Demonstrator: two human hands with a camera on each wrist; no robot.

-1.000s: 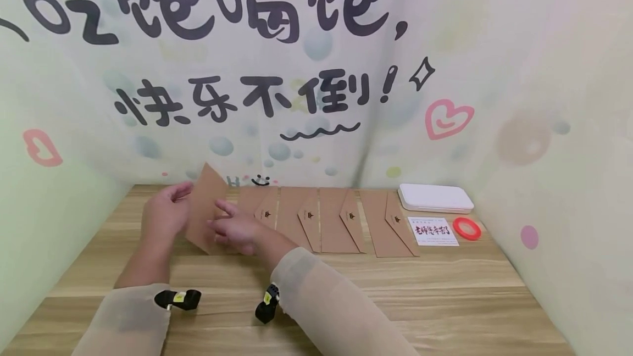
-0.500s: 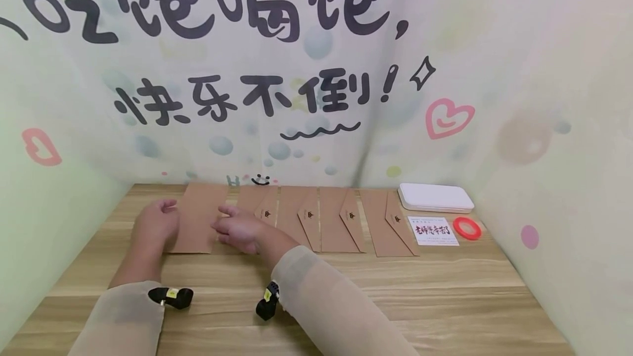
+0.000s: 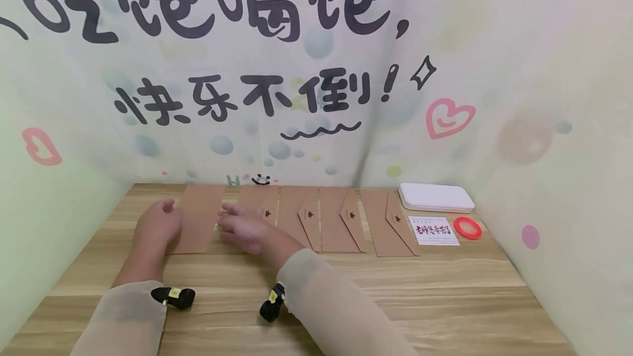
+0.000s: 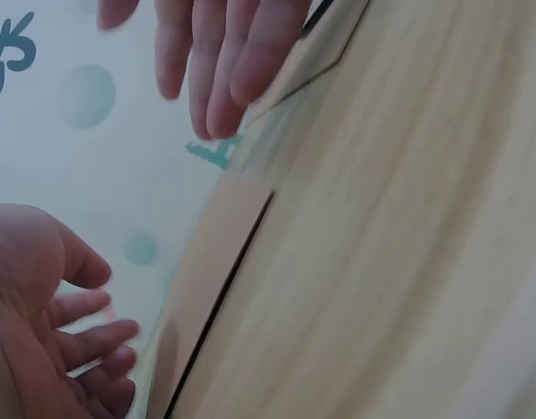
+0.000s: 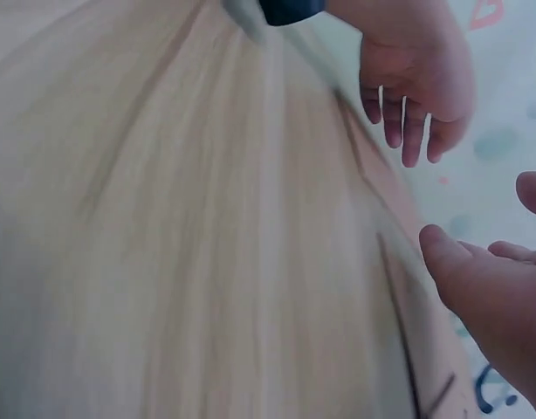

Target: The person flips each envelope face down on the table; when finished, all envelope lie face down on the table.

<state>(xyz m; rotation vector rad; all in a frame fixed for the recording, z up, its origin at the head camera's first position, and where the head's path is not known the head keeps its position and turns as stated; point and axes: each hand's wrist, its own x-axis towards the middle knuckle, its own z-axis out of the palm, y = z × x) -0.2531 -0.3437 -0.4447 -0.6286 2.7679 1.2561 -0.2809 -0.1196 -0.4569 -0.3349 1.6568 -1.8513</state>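
Flat brown paper point(image 3: 201, 218) on the wooden table point(image 3: 227, 320). At the paper's left edge, left hand point(image 3: 159, 224) with loosely bent, empty fingers; at its right edge, right hand point(image 3: 243, 228) with fairly straight, empty fingers, contact unclear for both. Right of that paper, a row of four flapped envelopes point(image 3: 338, 221).

The left hand point(image 4: 28, 323) comes in at the lower left, its fingers loosely bent beside a flat piece of brown paper point(image 4: 217, 271); whether they touch it is unclear. The right hand point(image 4: 209, 52) enters at the top, fingers pointing down, partly covering a second brown piece point(image 4: 325, 54) with an angled dark edge. Both papers lie along the wood-grained bench point(image 4: 408, 218), before a pale wall point(image 4: 146, 166) with blue-green circles.
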